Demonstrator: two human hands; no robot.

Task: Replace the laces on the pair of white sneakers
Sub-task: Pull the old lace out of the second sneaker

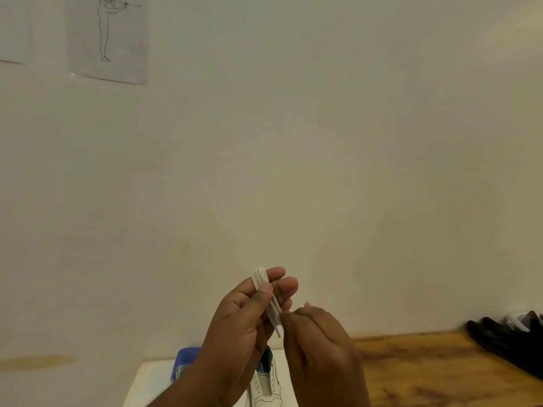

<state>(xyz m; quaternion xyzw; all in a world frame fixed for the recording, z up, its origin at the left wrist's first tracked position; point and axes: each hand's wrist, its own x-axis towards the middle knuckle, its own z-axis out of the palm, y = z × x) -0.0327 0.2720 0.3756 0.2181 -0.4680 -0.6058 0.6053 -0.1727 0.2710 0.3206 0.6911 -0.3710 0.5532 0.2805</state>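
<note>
Folded white lace [266, 295] is being held up in the air, in front of the wall, above the sneaker. Left hand [241, 321] is gripping the bundle, thumb pressing it against the curled fingers. Right hand [318, 339] is pinching at the lace's lower ends with curled fingers, just right of the left hand. Below, a white sneaker [266, 383] is sitting unlaced on a white sheet [147, 383], partly hidden by the wrists. Blue object [185, 359] is lying just left of it. Wooden table [426, 374] is running off right; dark gloves [505, 342] are resting at its far right. Line drawing [108, 36] is hanging on the wall, far left.
</note>
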